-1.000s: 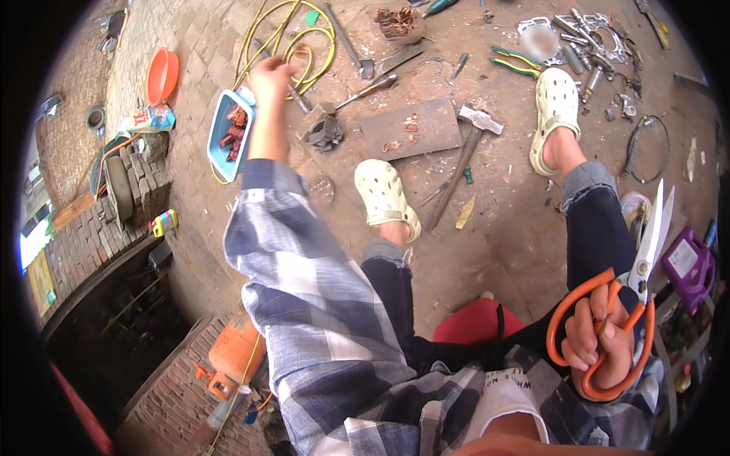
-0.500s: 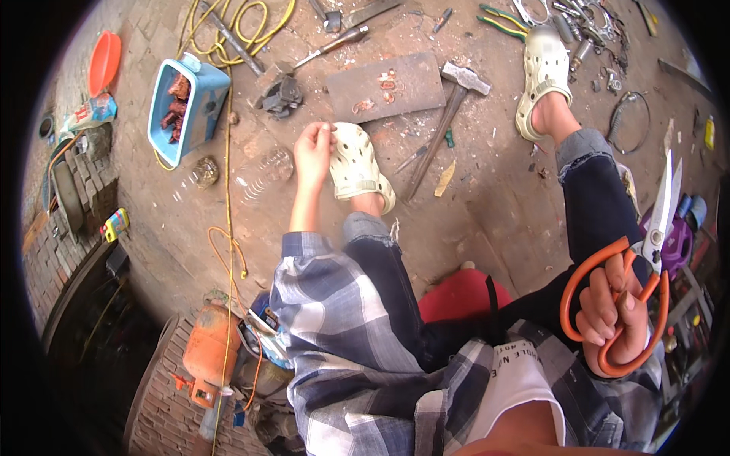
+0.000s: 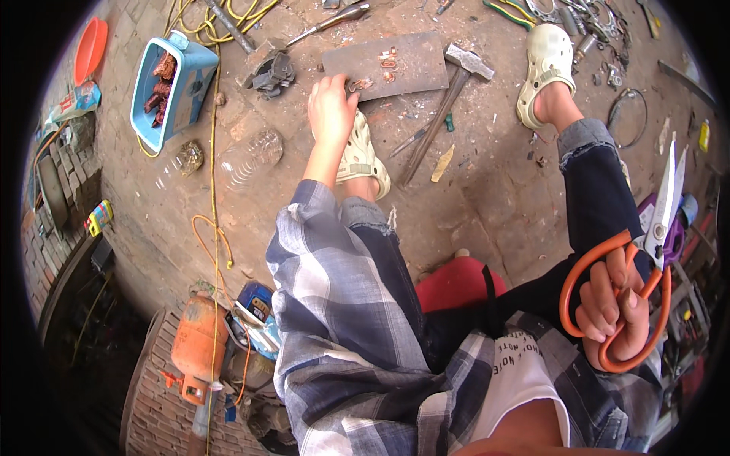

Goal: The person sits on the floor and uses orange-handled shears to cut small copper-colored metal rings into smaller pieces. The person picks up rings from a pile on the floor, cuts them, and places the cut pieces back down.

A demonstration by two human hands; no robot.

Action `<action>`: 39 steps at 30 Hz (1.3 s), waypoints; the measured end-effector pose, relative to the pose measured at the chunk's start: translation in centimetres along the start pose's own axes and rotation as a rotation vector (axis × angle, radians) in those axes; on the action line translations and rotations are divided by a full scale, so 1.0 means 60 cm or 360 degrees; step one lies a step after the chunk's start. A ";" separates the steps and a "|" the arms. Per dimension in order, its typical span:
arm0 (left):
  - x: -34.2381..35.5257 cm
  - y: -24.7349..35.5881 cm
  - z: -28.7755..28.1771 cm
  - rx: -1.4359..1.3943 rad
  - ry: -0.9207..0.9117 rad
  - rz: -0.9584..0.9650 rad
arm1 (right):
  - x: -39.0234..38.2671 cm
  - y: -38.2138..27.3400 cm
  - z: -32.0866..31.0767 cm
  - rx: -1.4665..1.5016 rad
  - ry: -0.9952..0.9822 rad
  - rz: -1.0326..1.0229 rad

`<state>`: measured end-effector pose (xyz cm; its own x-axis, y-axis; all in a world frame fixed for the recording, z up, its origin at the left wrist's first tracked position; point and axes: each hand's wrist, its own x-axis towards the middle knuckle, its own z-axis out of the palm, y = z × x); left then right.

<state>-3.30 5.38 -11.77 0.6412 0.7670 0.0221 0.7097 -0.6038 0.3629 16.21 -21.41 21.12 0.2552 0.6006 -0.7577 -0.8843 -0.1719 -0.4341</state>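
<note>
My left hand (image 3: pixel 332 110) reaches down over the toe of my left clog (image 3: pixel 360 156), beside the left edge of a flat metal plate (image 3: pixel 422 72). Its thumb stands apart from the fingers, and nothing shows in it; the fingertips are partly hidden. Small curled copper pieces (image 3: pixel 389 64) lie on that plate, a few of them close to the thumb. At the right, my right hand (image 3: pixel 612 311) is closed around the orange loop handles of a big pair of scissors (image 3: pixel 664 205). Their blades point up and away from me, slightly parted.
A hammer (image 3: pixel 456 99) lies right of the plate. Left stand a blue bucket (image 3: pixel 194 83) with copper bundles and a clear plastic bottle (image 3: pixel 255 156). A yellow hose (image 3: pixel 215 137) crosses the floor near an orange gas cylinder (image 3: pixel 198 338). Metal parts (image 3: pixel 589 38) lie far right.
My left hand has moved forward and slightly right, from the side of the left clog to the plate's left edge, its thumb now apart from the fingers. The right hand keeps the scissors.
</note>
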 end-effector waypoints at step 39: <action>0.017 0.095 -0.123 -0.3106 -0.0624 -0.1237 | 0.002 -0.007 -0.025 0.0037 -0.0075 -0.0038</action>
<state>-0.76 4.33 -2.78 0.6368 0.4570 -0.6209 -0.1770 0.8705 0.4591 17.20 -22.42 20.49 0.2584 0.6405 -0.7232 -0.8870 -0.1392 -0.4402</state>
